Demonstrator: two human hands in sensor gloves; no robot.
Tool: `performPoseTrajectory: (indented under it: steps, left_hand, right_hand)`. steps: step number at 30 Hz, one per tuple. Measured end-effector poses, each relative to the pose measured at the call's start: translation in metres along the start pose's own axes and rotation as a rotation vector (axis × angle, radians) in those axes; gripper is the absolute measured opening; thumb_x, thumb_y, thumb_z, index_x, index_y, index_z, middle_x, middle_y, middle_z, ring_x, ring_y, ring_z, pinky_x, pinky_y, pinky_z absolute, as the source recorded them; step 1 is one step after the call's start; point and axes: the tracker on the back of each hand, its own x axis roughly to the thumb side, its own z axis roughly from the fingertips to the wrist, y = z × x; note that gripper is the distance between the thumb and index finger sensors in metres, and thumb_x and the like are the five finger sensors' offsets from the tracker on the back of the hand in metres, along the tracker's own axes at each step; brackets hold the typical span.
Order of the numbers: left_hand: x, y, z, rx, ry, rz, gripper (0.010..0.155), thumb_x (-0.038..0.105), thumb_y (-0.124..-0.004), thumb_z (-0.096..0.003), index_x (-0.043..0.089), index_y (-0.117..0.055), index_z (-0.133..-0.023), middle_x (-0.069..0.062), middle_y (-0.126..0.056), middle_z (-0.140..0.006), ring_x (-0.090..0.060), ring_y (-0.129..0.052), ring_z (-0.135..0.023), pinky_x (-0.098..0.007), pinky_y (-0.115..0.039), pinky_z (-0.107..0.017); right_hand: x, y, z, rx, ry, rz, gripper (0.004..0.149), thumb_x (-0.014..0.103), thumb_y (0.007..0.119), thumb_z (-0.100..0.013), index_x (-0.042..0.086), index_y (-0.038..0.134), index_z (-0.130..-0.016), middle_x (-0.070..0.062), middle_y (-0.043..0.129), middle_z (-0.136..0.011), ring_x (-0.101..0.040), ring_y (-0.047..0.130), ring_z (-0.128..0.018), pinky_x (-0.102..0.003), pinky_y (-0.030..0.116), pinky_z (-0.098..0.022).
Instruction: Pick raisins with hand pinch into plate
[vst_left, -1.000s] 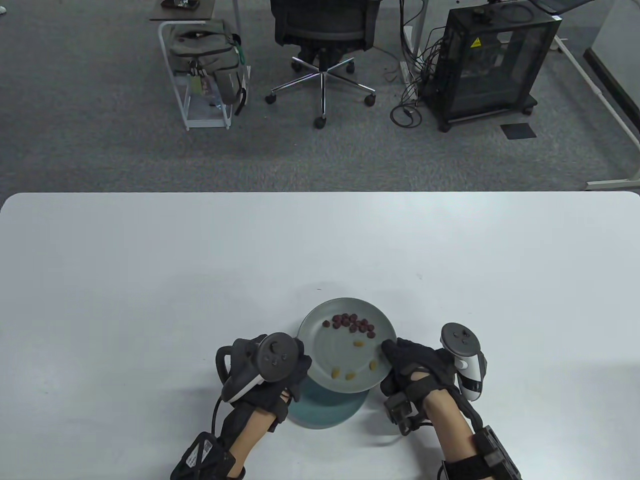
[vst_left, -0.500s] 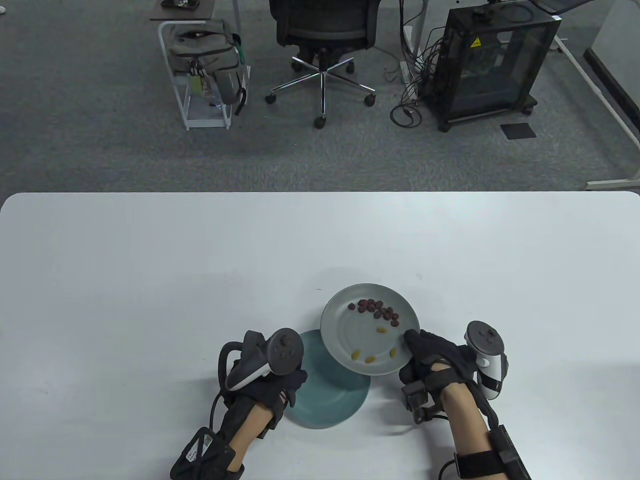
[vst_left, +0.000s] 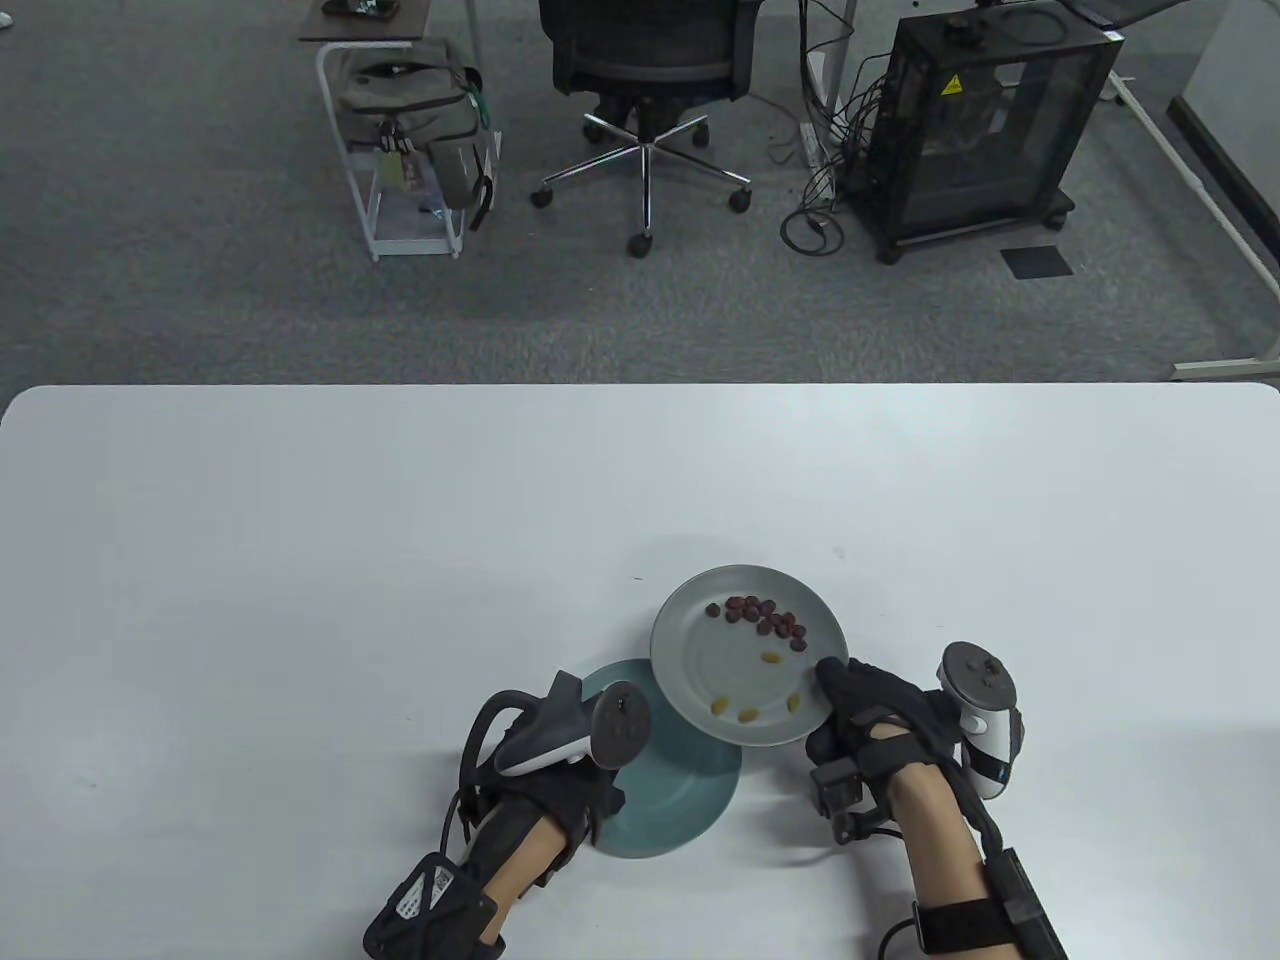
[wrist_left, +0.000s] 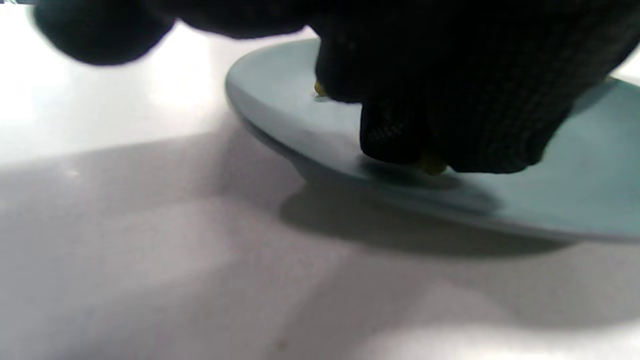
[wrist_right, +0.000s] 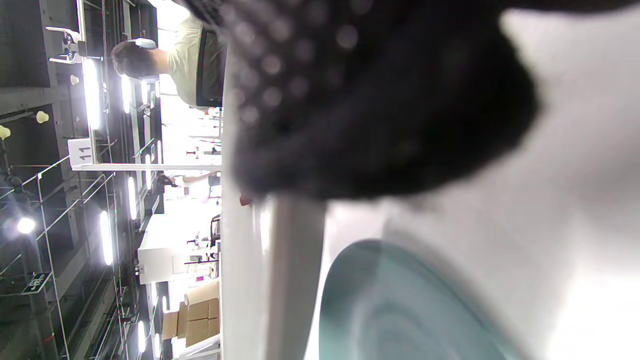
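Note:
A grey plate carries a cluster of red raisins and several yellow raisins. My right hand grips its right rim and holds it above the table, overlapping a teal plate that lies on the table. My left hand rests over the teal plate's left part. In the left wrist view its fingertips press down on the teal plate and pinch a yellow raisin; another yellow bit shows behind them. The right wrist view shows the grey plate edge-on.
The white table stretches wide to the left and far side. An office chair, a rack with a bag and a black cabinet stand on the floor beyond it.
My right hand carried the grey plate right and away, off the teal plate. My left hand let go of the grey plate's left edge and moved right onto the teal plate.

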Motion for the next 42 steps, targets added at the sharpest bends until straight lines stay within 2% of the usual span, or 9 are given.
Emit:
performPoseTrajectory:
  steps: [11,19,28,31,42]
  left_hand:
    - [-0.004,0.002,0.002,0.043,0.05,-0.008,0.042,0.044,-0.102,-0.0364,0.017,-0.102,-0.068,0.005,-0.099,-0.032,-0.015,-0.092,-0.015,-0.046,-0.083,-0.026]
    - [-0.009,0.023,0.017,0.176,0.075,0.017,0.043,0.044,-0.101,-0.037,0.017,-0.102,-0.069,0.005,-0.099,-0.032,-0.015,-0.092,-0.014,-0.046,-0.083,-0.026]
    - [-0.013,0.041,0.03,0.292,0.044,0.068,0.042,0.049,-0.098,-0.0386,0.018,-0.103,-0.067,0.006,-0.1,-0.03,-0.014,-0.092,-0.013,-0.045,-0.084,-0.025]
    - [-0.015,0.046,0.036,0.348,0.035,0.136,0.042,0.049,-0.098,-0.0386,0.018,-0.103,-0.066,0.006,-0.099,-0.029,-0.014,-0.091,-0.012,-0.045,-0.084,-0.024]
    - [-0.013,0.059,0.053,0.542,0.019,0.242,0.041,0.051,-0.098,-0.0383,0.019,-0.104,-0.063,0.008,-0.098,-0.025,-0.013,-0.09,-0.009,-0.044,-0.084,-0.022]
  right_hand:
    - [-0.001,0.002,0.0,0.004,0.006,0.01,0.052,0.036,0.074,-0.051,-0.005,0.074,-0.084,-0.015,0.107,-0.05,-0.013,0.107,-0.004,-0.023,0.091,0.006]
    - [0.0,0.002,0.0,0.0,0.002,0.015,0.052,0.036,0.074,-0.051,-0.005,0.074,-0.084,-0.015,0.107,-0.049,-0.013,0.107,-0.003,-0.023,0.091,0.006]
    - [0.0,0.004,0.001,0.016,-0.002,0.016,0.052,0.036,0.074,-0.051,-0.005,0.074,-0.084,-0.015,0.107,-0.049,-0.014,0.107,-0.003,-0.023,0.091,0.006]
    - [0.0,0.006,0.001,0.015,-0.005,0.024,0.052,0.036,0.074,-0.051,-0.005,0.074,-0.084,-0.015,0.107,-0.049,-0.013,0.107,-0.003,-0.023,0.091,0.006]
    - [0.005,0.023,0.009,0.079,-0.029,0.012,0.052,0.036,0.074,-0.051,-0.004,0.073,-0.084,-0.015,0.107,-0.05,-0.013,0.107,-0.004,-0.023,0.091,0.006]
